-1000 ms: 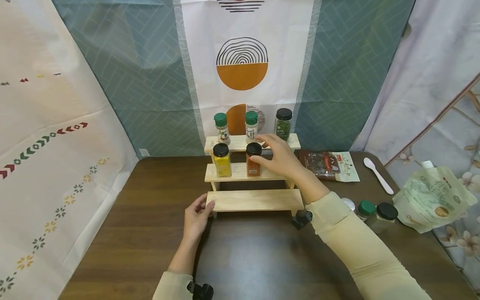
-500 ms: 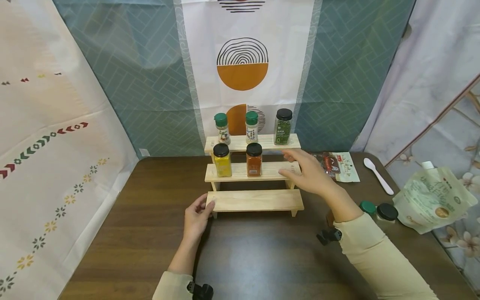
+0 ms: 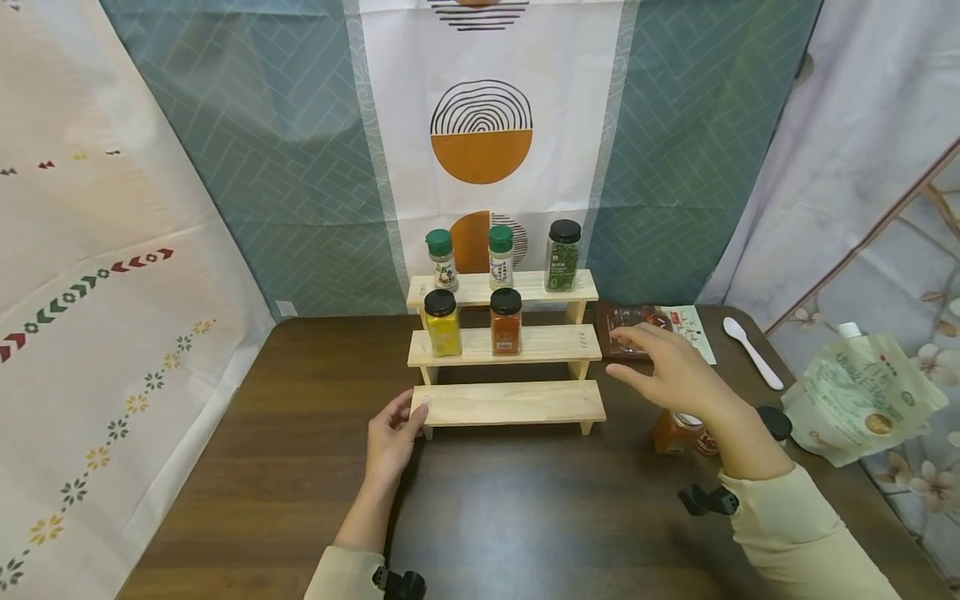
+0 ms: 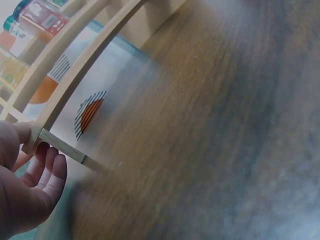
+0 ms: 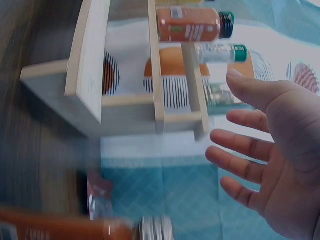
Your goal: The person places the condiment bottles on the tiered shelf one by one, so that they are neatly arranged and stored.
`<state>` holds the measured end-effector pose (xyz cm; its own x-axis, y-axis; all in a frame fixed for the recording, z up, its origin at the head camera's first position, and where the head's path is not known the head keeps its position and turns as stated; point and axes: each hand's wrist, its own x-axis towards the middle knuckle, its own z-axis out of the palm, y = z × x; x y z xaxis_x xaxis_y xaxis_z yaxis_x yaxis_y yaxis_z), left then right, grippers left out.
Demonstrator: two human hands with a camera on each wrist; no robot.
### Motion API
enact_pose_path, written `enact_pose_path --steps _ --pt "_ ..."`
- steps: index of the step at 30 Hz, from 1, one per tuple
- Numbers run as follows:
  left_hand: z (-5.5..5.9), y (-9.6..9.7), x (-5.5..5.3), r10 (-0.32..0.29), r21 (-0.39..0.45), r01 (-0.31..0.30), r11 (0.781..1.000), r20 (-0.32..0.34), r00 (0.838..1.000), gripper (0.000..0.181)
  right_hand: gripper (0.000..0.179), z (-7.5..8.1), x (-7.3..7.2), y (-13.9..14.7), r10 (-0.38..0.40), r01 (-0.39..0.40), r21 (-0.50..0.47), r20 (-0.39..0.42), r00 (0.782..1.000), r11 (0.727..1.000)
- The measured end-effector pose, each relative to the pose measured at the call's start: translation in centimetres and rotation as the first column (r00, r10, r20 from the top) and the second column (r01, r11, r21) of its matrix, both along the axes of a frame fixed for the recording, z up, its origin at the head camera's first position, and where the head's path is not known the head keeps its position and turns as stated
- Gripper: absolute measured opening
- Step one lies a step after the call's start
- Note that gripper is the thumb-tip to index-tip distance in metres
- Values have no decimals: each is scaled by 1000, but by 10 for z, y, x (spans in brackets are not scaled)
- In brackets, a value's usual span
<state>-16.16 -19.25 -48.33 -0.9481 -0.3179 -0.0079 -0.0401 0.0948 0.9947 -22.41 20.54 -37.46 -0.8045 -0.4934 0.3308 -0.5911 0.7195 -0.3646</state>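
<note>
A three-step wooden rack (image 3: 510, 403) stands on the table. My left hand (image 3: 392, 437) grips the left end of its lowest step, thumb above and fingers curled below in the left wrist view. The middle step bears a yellow spice jar (image 3: 446, 333) and an orange-red spice jar (image 3: 506, 333), both black-capped. Two green-capped shakers, a left one (image 3: 444, 271) and a middle one (image 3: 500, 268), share the top step with a jar of green herbs (image 3: 562, 265). Right of the rack my right hand (image 3: 675, 371) hovers with spread fingers, holding nothing.
Below the right hand stands an orange spice jar (image 3: 671, 433), partly hidden by the forearm, which also covers part of a black-capped jar (image 3: 776, 422). Behind the hand lies a brown packet (image 3: 622, 321). A white spoon (image 3: 752, 352) and spouted pouch (image 3: 862, 400) lie at right.
My right hand has left the orange-red jar on the middle step and moved right, off the rack. The left hand stays on the lowest step.
</note>
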Motion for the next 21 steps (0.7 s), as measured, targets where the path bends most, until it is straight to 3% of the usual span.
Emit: enact_pose_path --steps 3,10,13,16,21 --pt "12 3 5 -2 -10 2 1000 0 1000 41 48 -3 3 13 -25 25 4 37 999 1000" --pt "-13 -2 -5 10 -2 -10 1000 -2 1000 43 45 -13 8 36 -26 24 -50 -51 998 998" --pt "-12 -2 -5 11 -3 -10 1000 9 1000 43 44 -18 11 46 -33 27 -73 -83 996 997" --pt "-22 -4 -8 16 3 -16 1000 2 1000 44 45 -23 14 56 -36 26 -79 -122 992 997" --pt "-27 -3 -9 34 3 -34 999 -17 999 43 47 -31 19 70 -40 26 -80 -173 984 996"
